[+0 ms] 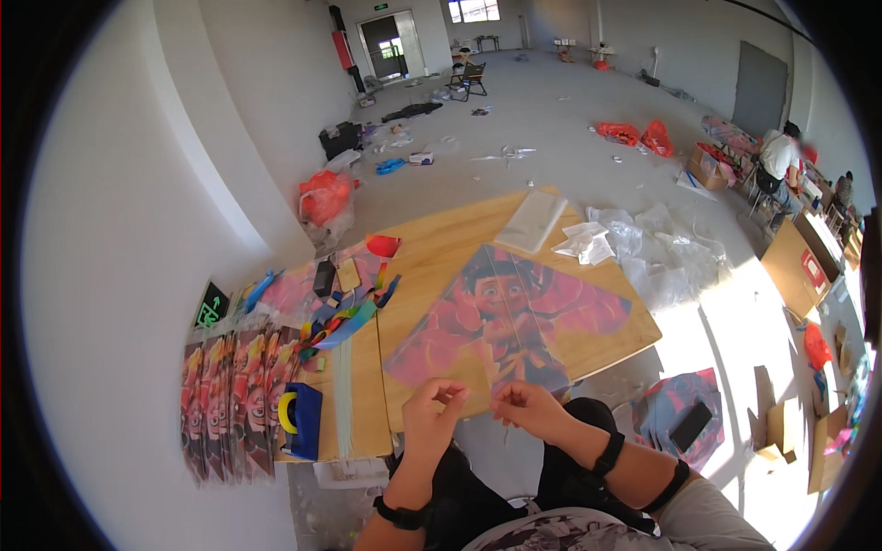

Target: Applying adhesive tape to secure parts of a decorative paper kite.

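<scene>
The person's left grip and right grip are near each other, fingers curled; I can't tell whether either has closed on anything. Just beyond them, a kite-shaped printed sheet lies flat on the worktop, a blue tape dispenser off to its left.

- We are losing part of the kite behind the right hand.
- We are finding anything pinched by the left hand too small to tell.
</scene>
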The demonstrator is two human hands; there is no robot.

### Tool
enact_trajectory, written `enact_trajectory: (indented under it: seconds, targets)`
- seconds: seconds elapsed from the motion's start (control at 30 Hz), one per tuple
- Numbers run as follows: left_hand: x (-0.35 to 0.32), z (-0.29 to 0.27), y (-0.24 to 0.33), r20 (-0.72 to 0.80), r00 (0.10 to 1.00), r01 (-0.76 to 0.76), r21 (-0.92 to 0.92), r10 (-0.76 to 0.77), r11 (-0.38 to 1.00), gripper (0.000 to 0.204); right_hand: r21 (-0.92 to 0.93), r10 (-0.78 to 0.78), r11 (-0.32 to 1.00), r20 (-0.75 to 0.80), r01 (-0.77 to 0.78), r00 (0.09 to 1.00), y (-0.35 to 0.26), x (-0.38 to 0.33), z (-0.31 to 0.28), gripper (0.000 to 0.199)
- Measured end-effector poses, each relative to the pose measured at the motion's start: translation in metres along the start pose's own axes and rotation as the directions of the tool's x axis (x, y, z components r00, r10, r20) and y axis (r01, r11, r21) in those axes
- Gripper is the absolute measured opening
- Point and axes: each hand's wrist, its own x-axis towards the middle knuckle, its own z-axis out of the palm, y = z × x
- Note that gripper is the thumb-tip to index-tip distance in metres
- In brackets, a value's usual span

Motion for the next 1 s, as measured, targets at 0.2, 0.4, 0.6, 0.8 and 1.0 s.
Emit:
enact_trajectory:
  seconds: [0.2,0.4,0.6,0.8,1.0]
  targets:
    - [0.042,0.003,-0.045,-0.066,0.993,0.101,-0.015,-0.102,0.995,0.026,0.043,-0.018,0.999,-0.025,0.019,1.0,0.015,0.056,0.007,0.019]
    - [0.081,0.02,-0.134,-0.022,0.98,0.198,0.002,-0.197,0.98,0.022,-0.016,0.096,0.995,-0.088,-0.097,0.992,0.06,0.134,-0.001,0.024]
    - [0.149,0.033,-0.199,-0.084,0.995,0.079,0.22,-0.062,0.972,0.014,-0.183,0.078,0.973,-0.301,-0.138,0.95,0.07,0.225,-0.001,0.026]
    - [0.22,0.045,-0.26,0.026,0.994,0.103,0.131,-0.107,0.986,0.016,-0.377,0.037,0.905,-0.395,-0.198,0.918,0.064,0.295,-0.016,0.037]
    - [0.252,0.053,-0.31,0.051,0.994,0.072,0.337,-0.095,0.939,0.04,-0.513,0.006,0.829,-0.388,-0.221,0.922,0.064,0.342,-0.022,0.033]
